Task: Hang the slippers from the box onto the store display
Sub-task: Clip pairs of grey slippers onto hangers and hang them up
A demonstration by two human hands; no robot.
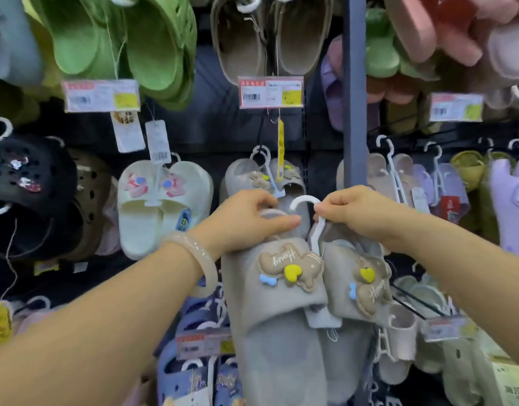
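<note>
A pair of grey slippers [284, 312] with beige bear patches marked "Honey" hangs on a white plastic hanger [305, 202] in front of me. My left hand [249, 222] grips the top of the left slipper. My right hand [358, 213] pinches the hanger just below its hook. Right behind the hook, a matching grey pair [267, 177] hangs on the display peg under a yellow tag. The box is not in view.
The display wall is packed with hanging slippers: green ones [120, 39] above left, a cream pair [161, 200] to the left, black clogs [33, 177] far left, lilac pairs [510, 194] right. Price labels [271, 91] sit on peg ends. A grey upright post [355, 92] stands at centre right.
</note>
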